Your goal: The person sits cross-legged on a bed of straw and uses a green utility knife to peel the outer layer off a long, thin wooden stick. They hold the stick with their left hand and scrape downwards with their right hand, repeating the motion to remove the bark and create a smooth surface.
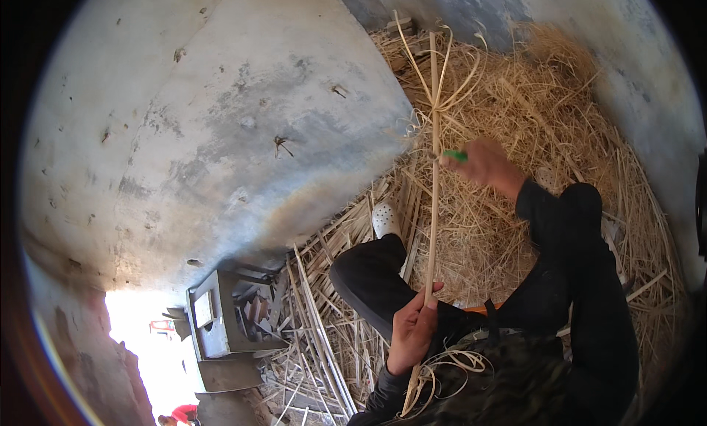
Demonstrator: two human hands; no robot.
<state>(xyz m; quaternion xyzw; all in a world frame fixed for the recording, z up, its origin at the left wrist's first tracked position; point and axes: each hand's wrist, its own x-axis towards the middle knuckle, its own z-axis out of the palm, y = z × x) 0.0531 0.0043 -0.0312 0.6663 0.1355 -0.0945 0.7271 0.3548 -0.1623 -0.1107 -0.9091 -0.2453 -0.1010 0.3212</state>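
Observation:
A long pale wooden stick (433, 220) runs upward from my lap, away from me. My left hand (414, 330) is closed round its near part, thumb along the stick. Beyond it, my right hand (487, 165) grips a small tool with a green handle (454, 155) against the stick's far half. The tool's working end is too small to make out, so I cannot tell if it is a knife. Thin curled strips (442, 94) fan out from the stick past the tool. More loose strips (464, 361) lie curled by my left wrist.
A heap of straw-like shavings (530, 109) covers the floor at the far right. Split sticks (320, 330) lie left of my legs, beside a grey metal cabinet-like box (213, 323). A stained wall (221, 131) rises at the left. Outside, at the lower left, is a person in red (184, 413).

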